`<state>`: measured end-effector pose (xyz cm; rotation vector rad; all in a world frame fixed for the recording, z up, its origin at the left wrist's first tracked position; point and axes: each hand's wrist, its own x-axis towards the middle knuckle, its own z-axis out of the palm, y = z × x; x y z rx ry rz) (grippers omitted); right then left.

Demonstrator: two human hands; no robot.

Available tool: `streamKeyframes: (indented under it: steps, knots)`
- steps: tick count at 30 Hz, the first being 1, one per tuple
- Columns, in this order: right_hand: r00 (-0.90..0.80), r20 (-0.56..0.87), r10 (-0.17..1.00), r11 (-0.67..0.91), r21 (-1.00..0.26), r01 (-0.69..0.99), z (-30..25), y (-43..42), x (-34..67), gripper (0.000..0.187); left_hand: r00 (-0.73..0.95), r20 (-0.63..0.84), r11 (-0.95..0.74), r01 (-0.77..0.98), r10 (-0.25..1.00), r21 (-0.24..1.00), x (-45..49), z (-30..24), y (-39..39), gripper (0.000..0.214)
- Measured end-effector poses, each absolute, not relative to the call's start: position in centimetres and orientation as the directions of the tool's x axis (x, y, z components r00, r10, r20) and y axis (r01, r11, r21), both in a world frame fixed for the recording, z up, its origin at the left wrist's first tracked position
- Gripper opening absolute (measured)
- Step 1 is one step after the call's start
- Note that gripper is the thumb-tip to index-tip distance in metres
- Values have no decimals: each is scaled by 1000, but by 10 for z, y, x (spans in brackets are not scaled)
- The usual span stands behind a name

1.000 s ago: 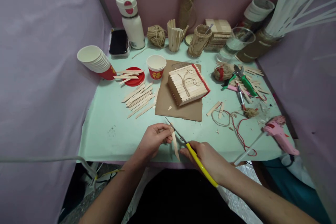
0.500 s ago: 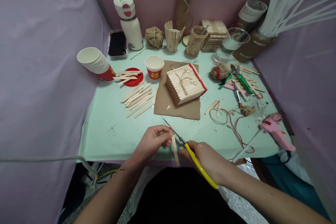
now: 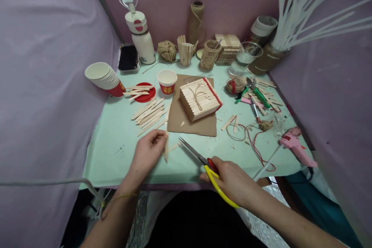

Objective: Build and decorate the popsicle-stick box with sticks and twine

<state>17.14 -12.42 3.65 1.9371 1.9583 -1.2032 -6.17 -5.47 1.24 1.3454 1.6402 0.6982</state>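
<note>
Pinched in my left hand (image 3: 149,149) is a wooden craft stick (image 3: 166,152), hanging down from the fingertips over the near part of the table. My right hand (image 3: 229,178) is wrapped round yellow-handled scissors (image 3: 193,149), their blades nearly together and pointing up and left. A small light stick piece (image 3: 174,147) lies on the table between the stick and the scissor tips. Beyond both hands, a box covered in craft sticks (image 3: 200,99), with twine decoration and a red edge, sits on brown cardboard (image 3: 192,128).
Left lie loose sticks (image 3: 149,114), a red lid (image 3: 144,93) and stacked paper cups (image 3: 104,79). One paper cup (image 3: 167,82) stands by the cardboard. At right are a pink glue gun (image 3: 298,147), green-handled pliers (image 3: 258,95), string and a clear cup of water (image 3: 241,62).
My left hand has moved left, away from the scissors, with the stick. The scissors stay in my right hand. A small stick piece now shows on the table. The view has shifted slightly.
</note>
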Motion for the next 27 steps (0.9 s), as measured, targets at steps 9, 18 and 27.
streamKeyframes:
  steps: [9,18,27]
  knots:
    - [-131,-299,945,46,-275,960,16,-111,189,29,-83,272,-23,931,959,365,-83,-5,0,30]
    - [-111,-83,990,89,-240,967,24,-76,227,25,227,71,-226,789,971,572,-29,6,0,18]
    - [-8,-104,995,-9,-159,987,0,-15,228,20,300,-41,-234,814,953,531,-8,0,5,13]
